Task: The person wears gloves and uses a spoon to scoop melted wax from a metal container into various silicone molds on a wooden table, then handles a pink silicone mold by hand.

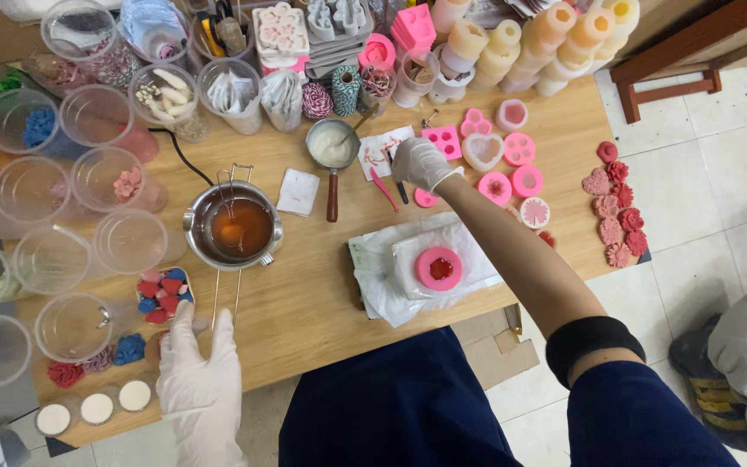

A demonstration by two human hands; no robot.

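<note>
Head view, right hand: the gloved right hand (419, 164) is stretched out across the wooden table (322, 303), fingers curled down around a thin dark tool (402, 190) whose tip pokes out just below the hand.
Beside that grip: a small saucepan of white wax (332, 149) sits just to its left; pink silicone moulds (494, 164) lie just to its right.
Nearer the body than the grip: a round pink mould with red filling (439, 268) rests on a white cloth-wrapped pad (391, 285), well apart from the hand.
Head view, left hand: the gloved left hand (201, 380) lies flat and spread at the table's near edge, holding nothing.
Just beyond its fingertips: a dish of red and blue wax hearts (162, 294), and the wire handle of a steel pot of amber liquid (235, 227).
</note>
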